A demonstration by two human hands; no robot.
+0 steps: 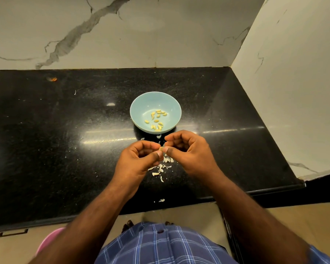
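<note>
A small pale garlic clove (pixel 161 149) is pinched between the fingertips of my left hand (pixel 139 161) and my right hand (pixel 187 151), held just above the black counter. Most of the clove is hidden by my thumbs. Beyond my hands sits a light blue bowl (pixel 139 105) with several peeled yellowish cloves (pixel 156 120) lying in its bottom. A scatter of white garlic skins (pixel 161 168) lies on the counter right below my hands.
The black granite counter (pixel 65 140) runs left and ends at marble walls behind and to the right. One stray skin (pixel 161 200) lies near the front edge. A pink object (pixel 50 239) shows on the floor at lower left.
</note>
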